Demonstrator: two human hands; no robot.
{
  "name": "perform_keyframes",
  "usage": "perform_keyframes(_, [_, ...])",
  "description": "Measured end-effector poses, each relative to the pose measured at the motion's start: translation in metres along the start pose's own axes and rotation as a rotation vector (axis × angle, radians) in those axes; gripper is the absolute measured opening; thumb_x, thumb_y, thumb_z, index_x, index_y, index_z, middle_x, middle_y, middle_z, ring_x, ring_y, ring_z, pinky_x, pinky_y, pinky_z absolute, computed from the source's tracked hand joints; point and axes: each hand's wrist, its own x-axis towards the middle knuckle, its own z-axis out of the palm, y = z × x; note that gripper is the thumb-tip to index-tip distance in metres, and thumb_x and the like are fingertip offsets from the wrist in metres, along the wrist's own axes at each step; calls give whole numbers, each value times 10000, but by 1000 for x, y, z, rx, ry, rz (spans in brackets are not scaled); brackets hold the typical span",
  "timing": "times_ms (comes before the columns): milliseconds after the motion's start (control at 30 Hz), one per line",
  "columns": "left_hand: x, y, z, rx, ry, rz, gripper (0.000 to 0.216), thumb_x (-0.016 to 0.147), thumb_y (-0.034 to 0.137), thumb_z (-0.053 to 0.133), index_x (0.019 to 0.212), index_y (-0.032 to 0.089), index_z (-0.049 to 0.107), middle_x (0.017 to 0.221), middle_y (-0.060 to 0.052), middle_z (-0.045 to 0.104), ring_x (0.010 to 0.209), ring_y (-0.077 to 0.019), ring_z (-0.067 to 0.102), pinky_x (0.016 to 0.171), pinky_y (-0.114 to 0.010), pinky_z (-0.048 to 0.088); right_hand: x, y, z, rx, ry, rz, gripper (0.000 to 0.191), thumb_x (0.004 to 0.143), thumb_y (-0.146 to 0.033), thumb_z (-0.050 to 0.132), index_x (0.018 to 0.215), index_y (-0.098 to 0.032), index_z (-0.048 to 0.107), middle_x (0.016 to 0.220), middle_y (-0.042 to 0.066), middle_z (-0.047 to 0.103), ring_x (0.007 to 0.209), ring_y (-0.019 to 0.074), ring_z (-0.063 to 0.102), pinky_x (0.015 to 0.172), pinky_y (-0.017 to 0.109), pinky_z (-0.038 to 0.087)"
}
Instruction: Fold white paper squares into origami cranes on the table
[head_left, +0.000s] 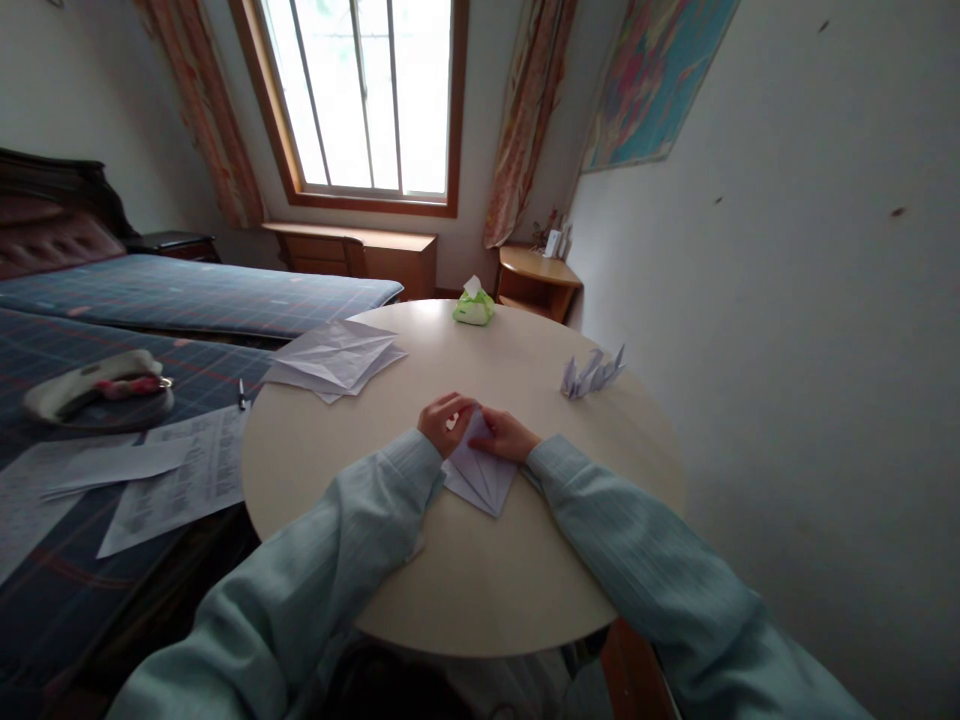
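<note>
A partly folded sheet of pale paper (480, 475) lies on the round beige table (465, 570) in front of me. My left hand (445, 420) has its fingers curled and pressed onto the paper's upper left corner. My right hand (504, 436) pinches the paper's top edge beside it, fingers closed. Both hands meet at the far tip of the folded shape. Light blue sleeves cover both arms.
A stack of creased white sheets (335, 358) lies at the table's left. Finished folded paper figures (592, 374) stand at the right, a green tissue pack (473, 305) at the far edge. A bed (112, 420) with papers is to the left, a wall close on the right.
</note>
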Motion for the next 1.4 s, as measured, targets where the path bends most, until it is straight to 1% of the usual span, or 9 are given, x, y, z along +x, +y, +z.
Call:
perform_keyframes(200, [0,0,0,7,20,3,157,741,184,427,732,156,581,613,-17,541,558,-86,482,476,-180,401,0,-6,-1,-19,5,0,409,600,-197,578,1002,-151,515,834,29,594,683,133,518,621,240,410])
perform_keyframes(333, [0,2,-1,7,31,17,163,738,190,425,707,145,578,591,-17,535,545,-82,477,465,-176,395,0,-6,-1,12,0,-18,425,609,-206,570,1024,-135,505,837,37,592,695,136,521,633,243,412])
perform_keyframes(433, [1,4,-1,-8,42,30,157,732,179,430,704,143,580,592,-19,543,547,-82,480,466,-178,392,0,-6,-1,12,-3,-29,396,615,-210,564,999,-134,510,830,36,590,698,134,520,646,248,413])
perform_keyframes(600, [2,10,-1,-33,59,16,173,726,145,439,800,160,595,655,-23,581,568,-75,493,483,-173,399,1,-5,-2,-32,5,-20,323,611,-204,566,922,-123,526,775,26,584,658,123,509,626,243,411])
perform_keyframes(733, [2,12,-1,-36,65,16,169,723,146,449,785,164,605,675,-31,594,615,-87,512,493,-176,409,1,-2,-1,-51,3,-18,303,618,-214,567,906,-124,536,770,25,590,664,122,514,628,241,411])
perform_keyframes(867, [2,14,-2,-33,67,27,169,723,141,446,768,160,608,690,-40,606,644,-96,523,514,-185,422,1,-1,-1,-36,6,-39,336,615,-204,570,943,-140,539,835,34,601,712,133,531,653,247,413])
perform_keyframes(1100, [2,16,-2,-24,62,10,169,730,157,429,753,158,597,683,-36,611,622,-94,525,502,-186,423,0,-4,-2,-24,3,-36,362,617,-195,567,974,-150,534,834,26,602,709,133,532,655,247,413])
perform_keyframes(1267, [2,15,-1,-20,64,1,158,728,156,431,745,154,588,672,-31,603,609,-91,520,498,-183,418,0,-4,-1,-30,-2,-23,345,622,-199,561,963,-147,536,829,22,603,695,128,529,636,236,413])
perform_keyframes(1400, [2,14,0,-20,51,9,154,737,161,428,745,154,581,677,-32,601,614,-91,519,507,-185,416,0,-1,0,-29,0,-32,343,625,-211,565,960,-147,532,846,26,603,726,134,533,666,246,416])
